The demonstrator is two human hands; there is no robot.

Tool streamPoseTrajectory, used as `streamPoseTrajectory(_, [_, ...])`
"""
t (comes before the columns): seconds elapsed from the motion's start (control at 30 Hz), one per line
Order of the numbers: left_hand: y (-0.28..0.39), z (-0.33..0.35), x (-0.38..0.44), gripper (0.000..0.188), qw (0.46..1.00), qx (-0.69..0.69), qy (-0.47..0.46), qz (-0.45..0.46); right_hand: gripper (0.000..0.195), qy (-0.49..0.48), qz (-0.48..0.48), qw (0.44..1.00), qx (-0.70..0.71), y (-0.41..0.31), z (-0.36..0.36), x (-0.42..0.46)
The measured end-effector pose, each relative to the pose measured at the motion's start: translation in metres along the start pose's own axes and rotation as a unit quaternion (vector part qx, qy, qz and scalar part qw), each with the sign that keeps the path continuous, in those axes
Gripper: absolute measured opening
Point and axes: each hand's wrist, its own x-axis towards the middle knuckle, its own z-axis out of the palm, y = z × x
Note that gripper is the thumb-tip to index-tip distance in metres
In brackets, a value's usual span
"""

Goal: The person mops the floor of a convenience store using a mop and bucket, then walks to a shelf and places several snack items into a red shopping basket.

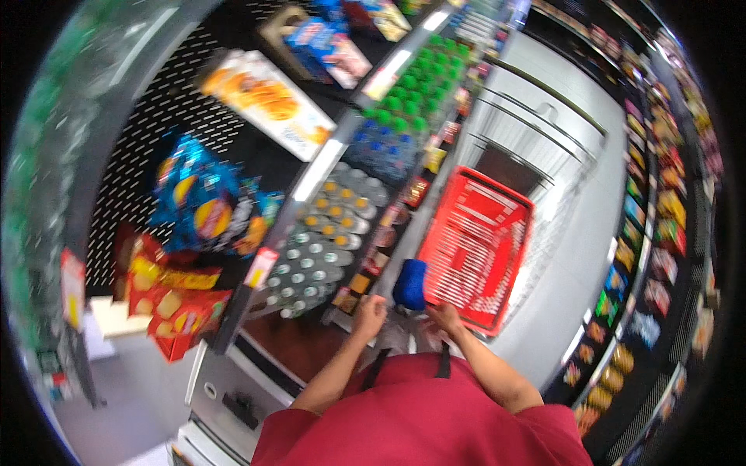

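In front of my body, my left hand (pixel 370 315) is raised with curled fingers beside the lower shelf edge. No object shows plainly in it, and blur hides the fingertips. My right hand (pixel 446 320) is at the near end of a red plastic shopping basket (pixel 432 233), by its rim. Whether it grips the rim or something below cannot be made out. Between the two hands, nearer the right, is a rounded blue object (pixel 411 285), too blurred to name. The basket has slotted walls, and no goods are visible inside it.
On my left, a black perforated shelf holds blue chip bags (pixel 210 204), red chip bags (pixel 180 303) and an orange-and-white carton (pixel 271 102). Below stand bottles with green caps (pixel 408 93). A metal cart frame (pixel 524 128) extends beyond the basket. Snack shelves (pixel 647 221) line the right side.
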Motion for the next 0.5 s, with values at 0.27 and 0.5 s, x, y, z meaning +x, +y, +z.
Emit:
streamPoseTrajectory(0.27, [0.107, -0.141, -0.041, 0.016, 0.968, 0.01, 0.249, -0.004, 0.03, -0.076, -0.017, 0.992, 0.102, -0.044, -0.02, -0.065])
streamPoseTrajectory(0.5, [0.185, -0.301, -0.081, 0.021, 0.848, 0.15, 0.507, 0.024, 0.024, -0.056, -0.057, 0.997, 0.02, -0.079, -0.034, -0.082])
